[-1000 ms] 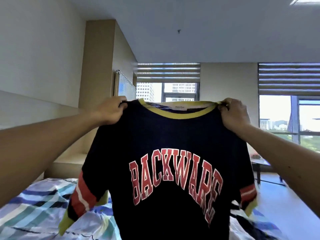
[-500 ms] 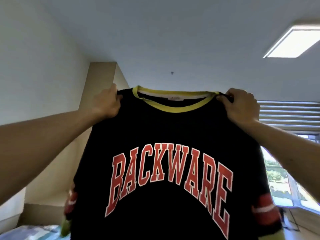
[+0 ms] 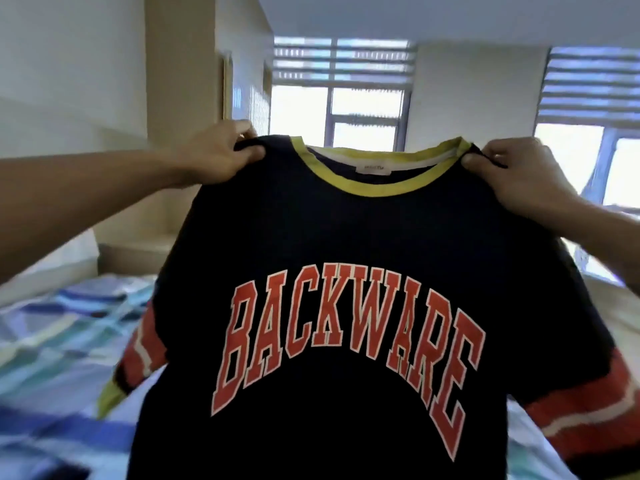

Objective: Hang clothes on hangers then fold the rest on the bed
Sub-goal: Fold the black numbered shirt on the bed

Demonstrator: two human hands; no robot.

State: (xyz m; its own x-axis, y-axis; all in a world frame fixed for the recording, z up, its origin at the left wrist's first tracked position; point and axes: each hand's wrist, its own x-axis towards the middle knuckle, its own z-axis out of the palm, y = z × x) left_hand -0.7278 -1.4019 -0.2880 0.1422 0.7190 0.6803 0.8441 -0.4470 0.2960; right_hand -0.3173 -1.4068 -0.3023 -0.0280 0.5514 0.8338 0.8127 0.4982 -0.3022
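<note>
Dark T-shirt [image 3: 346,237], red BACKWARE print, hangs spread above the striped bed [image 3: 62,327]. Left hand [image 3: 218,157] pinches shirt's left shoulder, right hand [image 3: 512,174] pinches its right shoulder, fingers clamped on fabric beside yellow collar.

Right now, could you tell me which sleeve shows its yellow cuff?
The sleeve under the left hand; the shirt's other sleeve shows only red and white bands.

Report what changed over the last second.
The view tipped upward, then back down, so the blue checked bedding shows again beside the shirt. Nothing was let go: left hand and right hand keep pinching its shoulders, print facing the camera.
</note>
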